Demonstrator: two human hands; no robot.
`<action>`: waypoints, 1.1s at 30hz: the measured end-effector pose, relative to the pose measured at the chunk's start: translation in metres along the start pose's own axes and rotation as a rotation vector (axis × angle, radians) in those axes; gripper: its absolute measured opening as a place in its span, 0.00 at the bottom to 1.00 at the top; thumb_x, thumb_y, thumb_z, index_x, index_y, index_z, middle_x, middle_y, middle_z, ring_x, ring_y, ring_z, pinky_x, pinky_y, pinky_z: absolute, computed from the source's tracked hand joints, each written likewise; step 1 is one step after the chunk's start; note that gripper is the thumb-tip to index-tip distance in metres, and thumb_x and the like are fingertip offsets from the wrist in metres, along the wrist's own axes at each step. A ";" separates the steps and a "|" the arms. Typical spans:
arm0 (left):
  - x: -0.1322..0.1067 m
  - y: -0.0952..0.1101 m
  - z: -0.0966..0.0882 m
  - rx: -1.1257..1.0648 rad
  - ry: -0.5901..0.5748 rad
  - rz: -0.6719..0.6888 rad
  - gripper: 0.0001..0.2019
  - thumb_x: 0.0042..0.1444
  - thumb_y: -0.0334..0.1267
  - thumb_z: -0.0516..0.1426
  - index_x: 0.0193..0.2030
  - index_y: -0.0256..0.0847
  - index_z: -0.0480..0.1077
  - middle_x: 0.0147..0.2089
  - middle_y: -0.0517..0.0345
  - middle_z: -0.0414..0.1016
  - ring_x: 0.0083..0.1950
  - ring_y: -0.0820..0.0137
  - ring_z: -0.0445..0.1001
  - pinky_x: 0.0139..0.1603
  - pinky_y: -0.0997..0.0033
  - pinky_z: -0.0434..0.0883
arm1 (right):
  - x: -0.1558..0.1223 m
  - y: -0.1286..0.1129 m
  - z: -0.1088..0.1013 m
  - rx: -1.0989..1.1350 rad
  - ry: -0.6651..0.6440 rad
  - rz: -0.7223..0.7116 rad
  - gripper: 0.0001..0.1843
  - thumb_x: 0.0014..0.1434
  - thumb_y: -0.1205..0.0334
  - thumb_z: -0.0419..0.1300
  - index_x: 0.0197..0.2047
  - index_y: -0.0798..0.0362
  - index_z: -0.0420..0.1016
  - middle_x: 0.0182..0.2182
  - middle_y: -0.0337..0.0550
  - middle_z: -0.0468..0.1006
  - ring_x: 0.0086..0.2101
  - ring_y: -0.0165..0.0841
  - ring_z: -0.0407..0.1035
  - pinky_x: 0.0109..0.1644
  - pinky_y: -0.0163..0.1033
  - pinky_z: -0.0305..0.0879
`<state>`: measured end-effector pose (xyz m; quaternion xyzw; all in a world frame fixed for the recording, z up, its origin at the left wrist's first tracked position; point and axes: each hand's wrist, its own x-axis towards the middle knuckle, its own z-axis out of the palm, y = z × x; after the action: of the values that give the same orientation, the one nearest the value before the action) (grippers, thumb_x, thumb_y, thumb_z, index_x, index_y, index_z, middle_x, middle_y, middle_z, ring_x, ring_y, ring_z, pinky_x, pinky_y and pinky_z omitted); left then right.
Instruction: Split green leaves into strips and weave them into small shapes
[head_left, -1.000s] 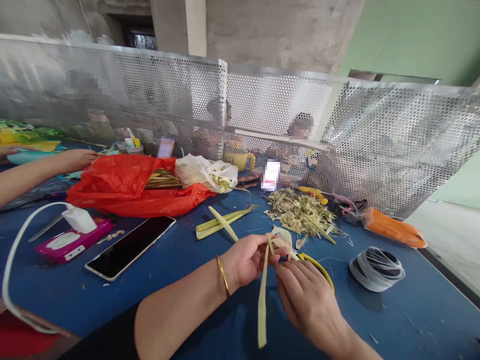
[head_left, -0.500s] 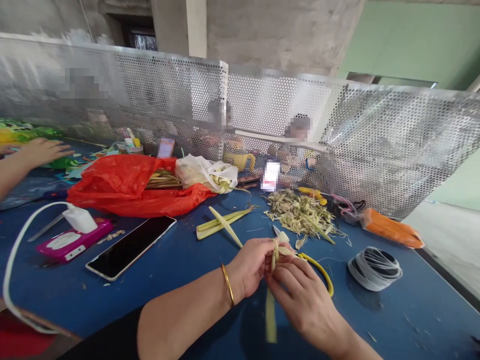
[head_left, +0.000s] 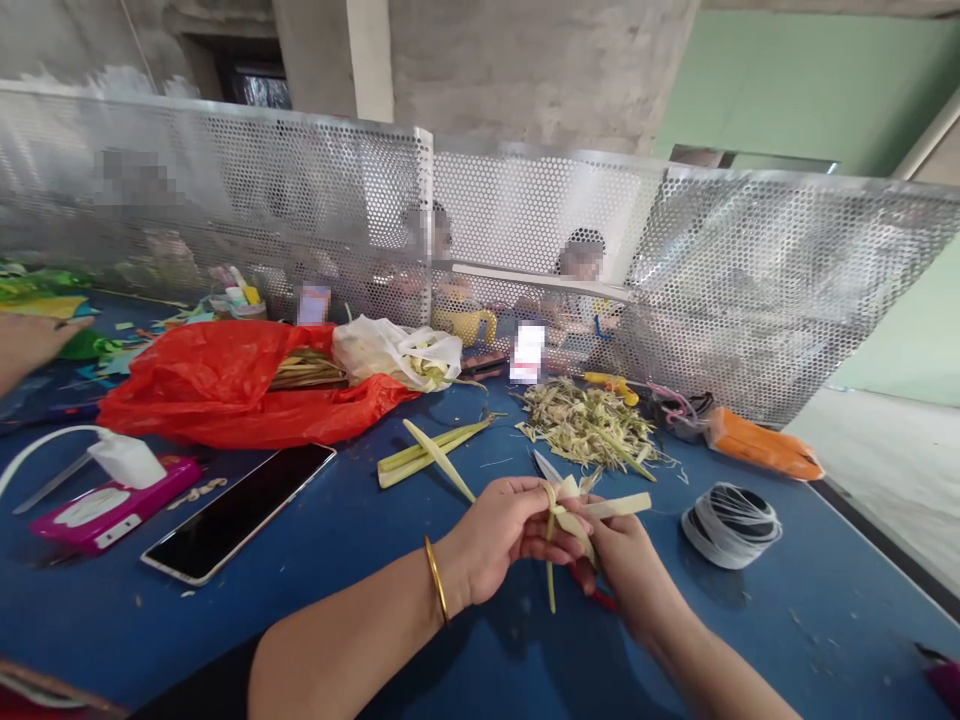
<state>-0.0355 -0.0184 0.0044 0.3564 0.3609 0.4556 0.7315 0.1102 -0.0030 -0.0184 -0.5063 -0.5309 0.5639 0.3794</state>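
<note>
Pale yellow-green leaf strips (head_left: 568, 520), folded and knotted together, are pinched in the fingers of my left hand (head_left: 495, 530). One narrow end dangles below. My right hand (head_left: 634, 565) is closed on a flat strip end (head_left: 630, 505) that sticks out to the right, its fingertips close against the left hand's. Scissors lie under the hands: a blade (head_left: 545, 466) shows above the fingers, and a red handle part (head_left: 602, 600) shows below; the rest is hidden. More leaf strips (head_left: 431, 455) rest on the table just beyond my left hand.
A heap of leaf scraps (head_left: 589, 425) lies ahead, a wire spool (head_left: 731, 527) to the right. A red plastic bag (head_left: 202, 385), a dark phone (head_left: 240, 512) and a magenta box (head_left: 112, 505) are on the left. Perforated metal screening (head_left: 525, 210) stands behind. Another person's hand (head_left: 34, 345) is far left.
My right hand has shifted right and turned, now with a strip end pointing right from it. The long strip hanging down is replaced by a narrower end. The view has swung slightly right.
</note>
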 end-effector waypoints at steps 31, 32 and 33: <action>-0.003 0.004 -0.004 0.338 -0.101 -0.089 0.13 0.52 0.46 0.59 0.32 0.35 0.72 0.30 0.51 0.77 0.24 0.74 0.73 0.16 0.82 0.61 | -0.010 -0.011 -0.011 -0.669 0.163 -0.513 0.14 0.63 0.55 0.50 0.31 0.52 0.70 0.19 0.35 0.70 0.21 0.28 0.62 0.25 0.31 0.56; -0.002 0.002 -0.004 0.339 -0.053 -0.088 0.13 0.51 0.46 0.60 0.33 0.35 0.72 0.30 0.52 0.77 0.24 0.74 0.73 0.16 0.83 0.60 | -0.008 -0.009 -0.011 -0.636 0.167 -0.489 0.15 0.63 0.54 0.51 0.30 0.52 0.69 0.19 0.35 0.70 0.21 0.28 0.62 0.25 0.31 0.56; 0.000 0.000 -0.004 0.338 -0.008 -0.082 0.14 0.49 0.45 0.61 0.34 0.35 0.72 0.31 0.52 0.77 0.24 0.75 0.73 0.16 0.83 0.60 | -0.007 -0.008 -0.011 -0.598 0.171 -0.466 0.15 0.62 0.53 0.51 0.29 0.53 0.69 0.19 0.35 0.70 0.21 0.28 0.62 0.24 0.30 0.56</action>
<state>-0.0393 -0.0178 0.0027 0.4611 0.4440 0.3568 0.6804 0.1213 -0.0058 -0.0089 -0.5053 -0.7392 0.2387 0.3759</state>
